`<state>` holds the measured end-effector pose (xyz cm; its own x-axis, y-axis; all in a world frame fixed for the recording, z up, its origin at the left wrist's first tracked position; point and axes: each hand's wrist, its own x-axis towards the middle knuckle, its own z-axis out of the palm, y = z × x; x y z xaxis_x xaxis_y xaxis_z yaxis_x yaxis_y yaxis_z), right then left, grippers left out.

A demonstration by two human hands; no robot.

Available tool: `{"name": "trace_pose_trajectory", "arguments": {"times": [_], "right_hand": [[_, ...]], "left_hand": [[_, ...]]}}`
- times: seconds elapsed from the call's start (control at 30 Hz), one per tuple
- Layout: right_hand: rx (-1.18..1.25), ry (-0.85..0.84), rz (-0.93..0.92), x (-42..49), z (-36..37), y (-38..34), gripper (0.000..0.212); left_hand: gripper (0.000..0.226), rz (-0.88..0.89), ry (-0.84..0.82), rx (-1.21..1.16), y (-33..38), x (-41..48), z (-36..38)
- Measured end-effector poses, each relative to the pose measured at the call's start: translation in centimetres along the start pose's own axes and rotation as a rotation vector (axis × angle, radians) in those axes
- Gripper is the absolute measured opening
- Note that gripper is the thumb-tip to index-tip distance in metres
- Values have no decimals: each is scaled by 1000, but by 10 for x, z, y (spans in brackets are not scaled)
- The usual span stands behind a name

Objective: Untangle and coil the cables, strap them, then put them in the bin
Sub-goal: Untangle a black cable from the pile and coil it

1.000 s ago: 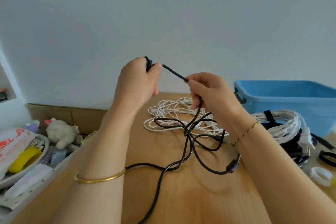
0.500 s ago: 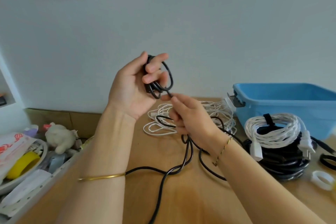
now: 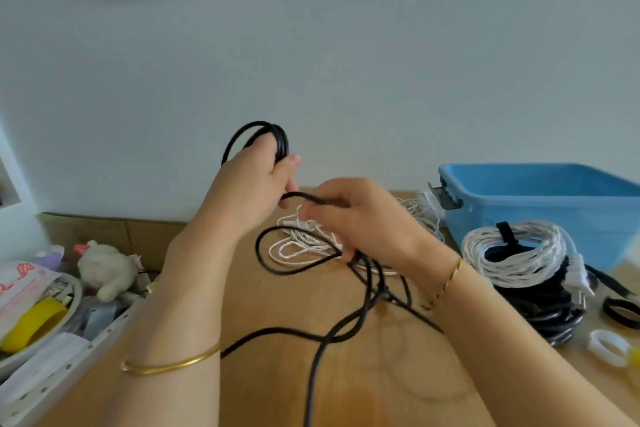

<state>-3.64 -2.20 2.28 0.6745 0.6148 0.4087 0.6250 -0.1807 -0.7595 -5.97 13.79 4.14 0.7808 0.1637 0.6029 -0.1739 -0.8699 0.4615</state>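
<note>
Two hands grip the black cable (image 3: 282, 144): left hand (image 3: 249, 191) its coils, right hand (image 3: 360, 218) a strand.

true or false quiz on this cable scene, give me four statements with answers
The left hand grips loops of the black cable. True.
The strapped white coil lies in the blue bin. False: it sits on a black coil on the table, outside the bin.
The right hand pinches the black cable. True.
The loose white cable is held off the table. False: it lies on the table behind the hands.
</note>
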Motion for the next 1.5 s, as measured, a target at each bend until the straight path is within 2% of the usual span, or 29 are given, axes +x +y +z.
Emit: {"name": "trace_pose_trajectory", "arguments": {"times": [0.1,0.33,0.37,0.43,0.5,0.63,0.73,0.87,0.9,1.0,1.07,1.17,1.27,1.37,1.43,1.5], "right_hand": [[89,182,-51,1,-13,2,5],[145,299,-116,3,-18,8,13],[140,322,-118,4,-19,10,12],[114,360,-120,6,-18,16,11],[111,387,-106,7,-15,23,11],[185,346,-73,9,-6,35,11],[248,271,-51,10,-2,40,14],[191,274,-17,10,1,46,13],[149,264,3,9,3,48,9],[66,145,94,6,13,51,7],[30,7,144,5,22,47,13],[-72,-202,157,3,36,39,21],[-191,-302,131,1,36,27,21],[-212,-247,109,2,22,19,10],[-203,-142,105,4,12,17,14],[-158,-60,92,4,7,16,15]], "left_hand": [[27,-17,-202,92,17,-5,-6],[58,-144,-528,-234,26,-17,-22],[55,-132,-560,-254,25,-18,-23],[32,-112,-601,-303,23,-19,-23],[21,-146,-622,-410,22,-18,-22],[22,-189,-706,-711,16,-16,-24],[35,-277,-831,-1054,6,-11,-19],[35,-329,-1121,-1622,-1,0,-6],[37,-326,-1130,-1737,-1,3,-2],[44,-293,-992,-1988,-3,7,2],[48,-290,-742,-2104,0,6,-3],[46,-368,-213,-2024,0,6,-3],[18,-358,59,-1695,1,5,9],[25,-290,125,-1264,-3,4,18],[33,-196,87,-891,-3,3,18],[29,-131,30,-475,4,3,15]]}}
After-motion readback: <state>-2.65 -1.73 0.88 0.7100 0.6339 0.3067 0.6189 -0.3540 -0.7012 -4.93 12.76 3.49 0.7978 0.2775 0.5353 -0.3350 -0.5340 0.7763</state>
